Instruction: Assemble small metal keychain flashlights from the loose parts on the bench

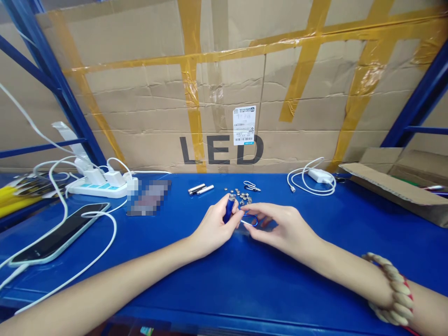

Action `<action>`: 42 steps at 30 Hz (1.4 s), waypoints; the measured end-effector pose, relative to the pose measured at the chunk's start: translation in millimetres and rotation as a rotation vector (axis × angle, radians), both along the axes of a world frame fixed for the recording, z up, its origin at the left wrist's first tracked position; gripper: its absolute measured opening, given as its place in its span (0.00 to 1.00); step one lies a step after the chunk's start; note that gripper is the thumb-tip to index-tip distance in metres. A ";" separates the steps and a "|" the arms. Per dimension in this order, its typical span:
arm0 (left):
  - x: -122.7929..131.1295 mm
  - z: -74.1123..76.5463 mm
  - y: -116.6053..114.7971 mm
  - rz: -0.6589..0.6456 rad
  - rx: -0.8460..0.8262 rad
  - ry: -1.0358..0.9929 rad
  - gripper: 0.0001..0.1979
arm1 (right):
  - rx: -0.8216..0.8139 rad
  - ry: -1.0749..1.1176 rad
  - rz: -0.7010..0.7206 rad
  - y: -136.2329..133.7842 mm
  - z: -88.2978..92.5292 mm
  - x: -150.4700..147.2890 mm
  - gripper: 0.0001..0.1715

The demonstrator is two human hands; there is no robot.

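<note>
My left hand (219, 224) is wrapped round a small blue cylinder (229, 208), held upright with its silver end on top. Close by on the right, the thumb and fingers of my right hand (280, 226) pinch a thin blue loop (255, 219). Whether the loop is joined to the cylinder I cannot tell. Just beyond my hands lie several small silver discs (244, 198), like button cells. Behind them rests a silver clip-like piece (252, 186). Two short silver tubes (200, 188) lie to the left, side by side.
On the left are a white power strip (101, 186), a phone (59, 235) with white cables, and a blurred flat item (150, 198). A coiled white cable (311, 179) and an open cardboard box (395, 193) lie right. A large taped carton (154, 116) stands behind the blue table (224, 289).
</note>
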State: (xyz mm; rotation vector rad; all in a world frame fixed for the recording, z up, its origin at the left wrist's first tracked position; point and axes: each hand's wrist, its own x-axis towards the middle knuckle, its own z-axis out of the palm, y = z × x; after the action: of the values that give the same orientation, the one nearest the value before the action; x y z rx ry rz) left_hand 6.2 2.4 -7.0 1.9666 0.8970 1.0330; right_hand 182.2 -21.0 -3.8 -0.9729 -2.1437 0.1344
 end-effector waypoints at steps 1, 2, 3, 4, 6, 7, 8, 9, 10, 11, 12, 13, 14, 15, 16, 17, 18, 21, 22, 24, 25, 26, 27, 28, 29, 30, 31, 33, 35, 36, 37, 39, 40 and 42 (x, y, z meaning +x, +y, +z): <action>0.2 0.6 -0.6 0.012 0.025 0.021 0.10 | 0.009 -0.028 -0.007 -0.3 0.2 -0.8 0.15; 0.4 1.1 -1.1 0.021 0.044 0.038 0.10 | 0.016 -0.062 -0.009 -0.4 0.5 -1.6 0.13; 0.6 1.6 -1.7 0.027 0.056 0.051 0.10 | 0.019 -0.101 -0.010 -0.5 0.9 -2.2 0.11; 0.8 1.9 -2.2 0.030 0.061 0.061 0.10 | 0.023 -0.136 -0.009 -0.5 1.3 -2.6 0.10; 1.0 2.5 -3.4 0.027 0.060 0.070 0.10 | 0.056 -0.177 -0.009 -0.7 2.0 -2.9 0.09; 1.0 2.8 -4.0 0.023 0.056 0.066 0.10 | 0.085 -0.185 -0.014 -0.9 2.3 -2.8 0.09; 1.0 3.1 -4.5 0.015 0.045 0.058 0.10 | 0.113 -0.187 -0.018 -1.1 2.7 -2.6 0.09; 1.1 3.4 -4.9 0.004 0.028 0.046 0.11 | 0.131 -0.186 -0.021 -1.2 3.0 -2.4 0.09; 1.1 3.6 -5.3 -0.008 0.002 0.029 0.11 | 0.131 -0.180 -0.016 -1.0 3.2 -2.1 0.09; 1.3 3.7 -5.4 -0.019 -0.030 0.009 0.12 | 0.110 -0.168 -0.003 -0.5 3.4 -1.9 0.09; 1.5 3.7 -5.4 -0.029 -0.063 -0.013 0.12 | 0.074 -0.144 0.017 0.3 3.5 -1.7 0.09; 1.7 3.6 -5.1 -0.038 -0.096 -0.035 0.13 | 0.029 -0.109 0.036 1.5 3.3 -1.6 0.08; 1.9 3.4 -4.6 -0.042 -0.122 -0.057 0.13 | -0.019 -0.067 0.048 3.1 3.0 -1.5 0.07; 2.1 3.1 -3.9 -0.044 -0.142 -0.074 0.13 | -0.066 -0.019 0.048 4.9 2.4 -1.3 0.07; 2.1 2.7 -2.9 -0.042 -0.158 -0.082 0.14 | -0.113 0.027 0.039 6.8 1.6 -1.1 0.06; 2.2 2.2 -1.8 -0.036 -0.173 -0.085 0.14 | -0.162 0.067 0.022 8.7 0.7 -0.8 0.07; 2.1 1.8 -0.6 -0.027 -0.187 -0.082 0.15 | -0.214 0.100 0.009 10.6 -0.3 -0.3 0.08; 1.7 0.8 2.5 0.006 -0.218 -0.057 0.18 | -0.344 0.146 0.007 14.7 -2.9 1.5 0.10; 1.6 0.7 3.1 0.013 -0.222 -0.053 0.18 | -0.368 0.155 0.012 15.6 -3.4 1.9 0.11; 1.2 0.3 3.8 0.020 -0.229 -0.052 0.17 | -0.382 0.190 0.006 16.4 -3.3 2.1 0.12; 1.0 0.1 4.0 0.021 -0.236 -0.053 0.17 | -0.380 0.214 -0.002 16.5 -2.9 1.8 0.13; 0.8 -0.2 4.2 0.022 -0.246 -0.054 0.16 | -0.377 0.242 -0.007 16.3 -2.1 1.3 0.13; 0.6 -0.7 4.5 0.024 -0.257 -0.056 0.16 | -0.375 0.270 -0.006 15.9 -1.2 0.7 0.14; 0.5 -1.2 4.8 0.025 -0.267 -0.060 0.16 | -0.376 0.292 0.004 15.3 -0.2 0.0 0.14; 0.4 -1.6 5.3 0.020 -0.280 -0.065 0.16 | -0.376 0.307 0.020 14.6 0.9 -0.7 0.14; 0.5 -2.0 5.7 0.007 -0.297 -0.075 0.16 | -0.376 0.315 0.040 13.8 1.9 -1.3 0.13; 0.7 -2.1 6.1 -0.013 -0.324 -0.095 0.16 | -0.369 0.317 0.060 12.8 2.8 -1.9 0.13; 1.5 -1.5 6.6 -0.064 -0.399 -0.155 0.16 | -0.336 0.287 0.094 10.9 4.4 -2.7 0.11; 2.2 0.2 6.6 -0.095 -0.476 -0.219 0.17 | -0.282 0.249 0.103 9.4 5.5 -3.2 0.10; 2.4 1.3 6.4 -0.103 -0.504 -0.242 0.18 | -0.255 0.236 0.100 9.0 5.8 -3.1 0.09; 2.5 2.5 6.1 -0.112 -0.524 -0.256 0.18 | -0.230 0.228 0.092 8.8 5.9 -2.8 0.09; 2.3 5.1 5.3 -0.136 -0.556 -0.271 0.17 | -0.187 0.216 0.078 9.4 5.5 -1.3 0.08; 2.1 6.4 4.8 -0.147 -0.573 -0.275 0.17 | -0.164 0.203 0.078 10.2 4.9 0.0 0.07; 1.8 8.9 3.8 -0.154 -0.609 -0.273 0.17 | -0.109 0.158 0.087 12.5 3.4 3.2 0.07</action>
State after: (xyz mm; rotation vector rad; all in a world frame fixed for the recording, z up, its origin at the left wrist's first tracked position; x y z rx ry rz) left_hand 8.0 6.2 1.8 1.3274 0.7773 0.7931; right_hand 185.5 -8.5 -0.4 -0.8992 -2.0503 0.3625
